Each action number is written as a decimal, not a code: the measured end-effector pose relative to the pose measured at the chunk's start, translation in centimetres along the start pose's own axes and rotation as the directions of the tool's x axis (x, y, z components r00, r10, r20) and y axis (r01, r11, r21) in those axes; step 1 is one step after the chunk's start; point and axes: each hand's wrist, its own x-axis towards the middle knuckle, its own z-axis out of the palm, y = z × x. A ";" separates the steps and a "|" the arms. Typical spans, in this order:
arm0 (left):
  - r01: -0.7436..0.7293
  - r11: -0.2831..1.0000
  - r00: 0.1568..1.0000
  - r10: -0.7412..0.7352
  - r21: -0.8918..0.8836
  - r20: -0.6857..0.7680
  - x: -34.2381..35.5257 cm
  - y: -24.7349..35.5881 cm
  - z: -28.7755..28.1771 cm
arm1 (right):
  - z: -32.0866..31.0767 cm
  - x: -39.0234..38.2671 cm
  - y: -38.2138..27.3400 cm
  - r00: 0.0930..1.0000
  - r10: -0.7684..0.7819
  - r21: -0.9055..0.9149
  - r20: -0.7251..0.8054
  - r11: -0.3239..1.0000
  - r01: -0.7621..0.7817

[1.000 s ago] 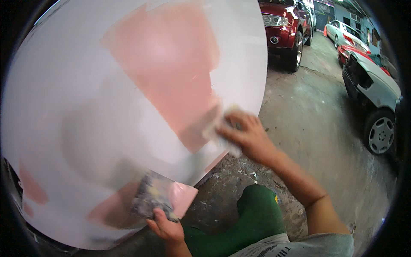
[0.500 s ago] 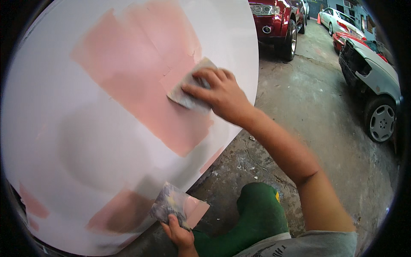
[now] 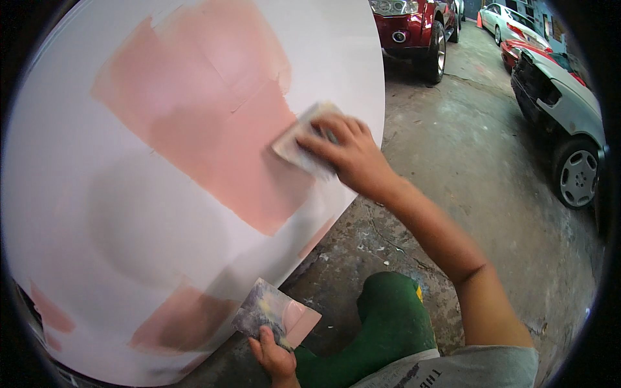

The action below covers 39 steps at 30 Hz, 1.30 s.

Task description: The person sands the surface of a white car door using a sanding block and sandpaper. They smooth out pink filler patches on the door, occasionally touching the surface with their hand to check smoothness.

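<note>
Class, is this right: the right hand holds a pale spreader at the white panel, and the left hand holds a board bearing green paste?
The paste colour is wrong: the head view shows pink paste, not green, on the board in the left hand. The rest stands.

Diffuse light brightens the white car panel [image 3: 336, 58], with soft-edged shadows across its near part; the concrete floor [image 3: 446, 174] looks dimmer. The right hand [image 3: 352, 152] and its spreader [image 3: 292, 150] are slightly blurred. Fisheye distortion bends edges toward dark corners.
</note>
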 end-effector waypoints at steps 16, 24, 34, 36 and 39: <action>0.054 0.998 0.994 -0.051 0.036 -0.095 0.2 -1.7 0.1 | 3.2 -2.9 2.1 0.998 -0.059 -0.027 0.006 0.998 0.059; 0.081 0.987 0.993 -0.069 -0.137 0.093 2.2 -1.4 3.0 | 3.4 -12.7 -1.3 0.970 0.072 0.133 0.231 0.986 -0.105; 0.258 0.916 0.941 -0.166 -0.307 0.294 3.9 1.9 10.5 | -7.1 -12.6 -10.2 0.936 -0.059 0.646 0.347 0.738 -0.193; 0.211 0.925 0.954 -0.123 -0.316 0.275 3.9 2.1 10.1 | -6.9 -10.9 -10.5 0.474 0.389 0.429 0.790 0.200 -0.881; 0.051 0.946 0.971 0.027 -0.320 0.237 3.7 2.9 8.8 | -5.8 -13.3 -5.7 0.864 0.004 0.307 0.504 0.934 -0.184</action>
